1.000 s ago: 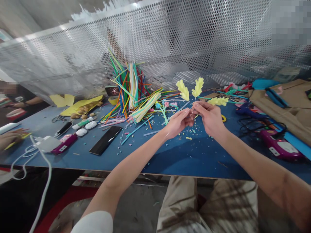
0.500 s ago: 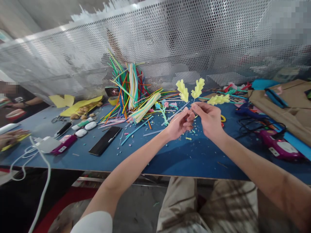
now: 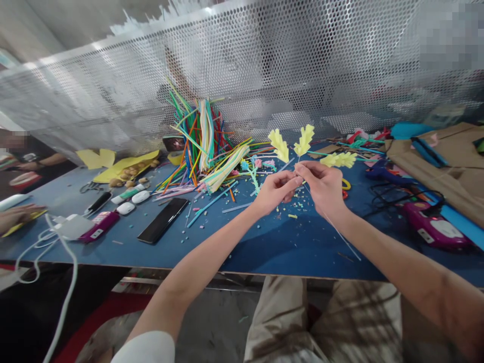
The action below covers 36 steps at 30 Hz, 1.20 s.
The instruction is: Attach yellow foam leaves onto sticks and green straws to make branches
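Note:
My left hand and my right hand meet fingertip to fingertip above the blue table, both closed in a pinch on a thin wire stem. Just above the fingers rise two jagged yellow leaf shapes, apparently on this stem. A long thin wire slants out below my right hand toward the table's front edge. Behind that hand is another yellow leaf shape; whether it is joined to the held ones I cannot tell. The exact pinch point is hidden by the fingers.
Bundled colourful pipe cleaners stand at the back. Nearer are a small pastel flower piece, a black phone and scattered fluffy bits. Purple power strips lie right and left. Another person's hand rests on yellow material, far left.
My left hand has turned so its fingers curl in against the right fingertips. The yellow leaf shapes have shifted slightly left, and the long wire now shows below my right hand.

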### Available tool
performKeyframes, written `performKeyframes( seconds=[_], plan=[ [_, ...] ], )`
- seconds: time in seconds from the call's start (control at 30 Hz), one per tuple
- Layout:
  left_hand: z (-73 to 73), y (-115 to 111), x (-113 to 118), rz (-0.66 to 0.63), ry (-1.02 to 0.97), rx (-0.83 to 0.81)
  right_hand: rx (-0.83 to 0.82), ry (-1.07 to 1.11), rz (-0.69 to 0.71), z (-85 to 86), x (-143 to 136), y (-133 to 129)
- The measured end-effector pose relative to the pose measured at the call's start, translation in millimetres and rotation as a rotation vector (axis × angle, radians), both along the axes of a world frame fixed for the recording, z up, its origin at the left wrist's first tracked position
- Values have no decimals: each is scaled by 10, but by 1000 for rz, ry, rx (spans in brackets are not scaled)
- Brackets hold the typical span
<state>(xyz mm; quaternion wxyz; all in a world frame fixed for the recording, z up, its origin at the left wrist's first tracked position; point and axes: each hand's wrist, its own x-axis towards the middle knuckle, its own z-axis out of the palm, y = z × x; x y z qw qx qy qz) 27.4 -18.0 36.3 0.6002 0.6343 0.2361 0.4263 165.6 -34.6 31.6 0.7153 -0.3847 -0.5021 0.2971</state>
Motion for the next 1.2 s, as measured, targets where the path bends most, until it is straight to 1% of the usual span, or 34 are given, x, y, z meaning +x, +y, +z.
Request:
performKeyframes(
  seconds=[0.27, 0.37, 0.47, 0.53, 0.6, 0.7, 0.83, 0.93, 1.07, 1.13, 1.2],
  plan=[
    [70, -8, -58, 100, 219, 164, 9, -77, -47, 22, 9, -24],
    [63, -31, -46, 103, 254, 175, -11, -77, -56, 12, 5, -21],
    [57, -53, -30, 97, 248, 182, -54, -24, -7, 7, 3, -17],
    [74, -72, -25, 86, 229, 177, -60, -9, 18, 18, 8, -21],
    [108, -96, -25, 64, 206, 147, -18, -53, -5, 53, 20, -43],
    [159, -126, -29, 33, 126, 68, 74, -179, -58, 153, 44, -126],
    [164, -107, -32, 16, -3, -67, 100, -281, -83, 277, 66, -246],
    [138, -57, -23, 43, -86, -161, 126, -302, -125, 281, 75, -246],
    [114, -12, 2, 90, -203, -265, 113, -297, -127, 225, 76, -185],
    [109, -9, 15, 139, -243, -274, 122, -299, -143, 215, 67, -174],
    [106, -17, 27, 206, -264, -234, 136, -291, -173, 220, 51, -174]
  ],
)
